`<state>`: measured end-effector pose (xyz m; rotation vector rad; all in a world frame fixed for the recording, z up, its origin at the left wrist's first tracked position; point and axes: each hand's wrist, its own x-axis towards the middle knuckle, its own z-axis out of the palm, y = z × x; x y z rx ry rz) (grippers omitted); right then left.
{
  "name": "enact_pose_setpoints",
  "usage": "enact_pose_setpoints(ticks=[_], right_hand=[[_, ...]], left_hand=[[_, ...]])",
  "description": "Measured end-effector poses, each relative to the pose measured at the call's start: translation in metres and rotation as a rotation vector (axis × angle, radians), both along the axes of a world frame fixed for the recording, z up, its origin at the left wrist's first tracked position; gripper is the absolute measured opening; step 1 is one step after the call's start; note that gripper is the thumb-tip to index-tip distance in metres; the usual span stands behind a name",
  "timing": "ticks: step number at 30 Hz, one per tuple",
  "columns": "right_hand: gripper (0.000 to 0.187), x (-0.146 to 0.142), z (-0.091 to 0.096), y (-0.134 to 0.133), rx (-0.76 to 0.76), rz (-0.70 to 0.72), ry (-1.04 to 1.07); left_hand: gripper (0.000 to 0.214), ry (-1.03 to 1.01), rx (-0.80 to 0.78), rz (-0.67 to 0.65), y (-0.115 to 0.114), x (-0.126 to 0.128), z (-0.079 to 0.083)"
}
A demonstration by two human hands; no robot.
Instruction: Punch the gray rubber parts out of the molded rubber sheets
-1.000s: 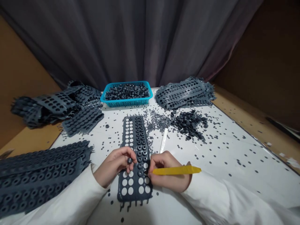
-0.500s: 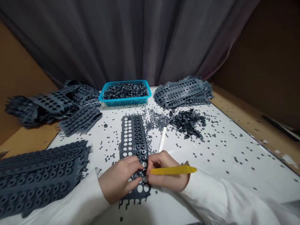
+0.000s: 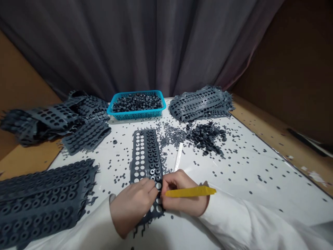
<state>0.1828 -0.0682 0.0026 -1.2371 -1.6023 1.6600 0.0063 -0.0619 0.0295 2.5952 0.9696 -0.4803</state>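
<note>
A long dark grey rubber sheet (image 3: 146,152) with rows of punched holes and ring parts lies lengthwise on the white table (image 3: 241,173) in front of me. My left hand (image 3: 134,206) rests curled on its near end, fingertips pinched at a ring near the right row. My right hand (image 3: 182,196) is closed round a yellow flat tool (image 3: 192,191), whose tip touches the sheet beside my left fingertips. What the left fingertips hold is hidden.
A blue basket (image 3: 137,113) full of dark rings stands at the back. Stacks of rubber sheets lie at near left (image 3: 44,198), far left (image 3: 57,121) and back right (image 3: 200,102). A heap of loose rings (image 3: 206,137), a white stick (image 3: 178,157) and scattered scraps cover the table.
My left hand has slid right and forward over the sheet's near end, meeting the right hand. The right hand with the yellow tool has barely shifted.
</note>
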Motion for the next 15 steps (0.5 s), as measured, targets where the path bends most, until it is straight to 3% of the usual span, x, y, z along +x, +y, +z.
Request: enact_pose_setpoints(ticks=[4, 7, 12, 15], right_hand=[[0.006, -0.001, 0.001, 0.0, 0.002, -0.015, -0.021], [0.006, -0.001, 0.001, 0.0, -0.007, -0.017, -0.03], [0.006, -0.001, -0.003, -0.002, -0.01, -0.011, -0.013], [0.006, 0.0, -0.001, 0.001, -0.004, -0.007, 0.054]], left_hand=[[0.023, -0.088, 0.026, -0.014, 0.004, -0.006, -0.013], [0.019, -0.226, 0.011, -0.003, 0.009, -0.009, -0.012], [0.019, -0.612, -0.053, 0.131, 0.02, -0.016, 0.025], [0.014, -0.712, -0.03, 0.241, 0.025, -0.019, 0.041]])
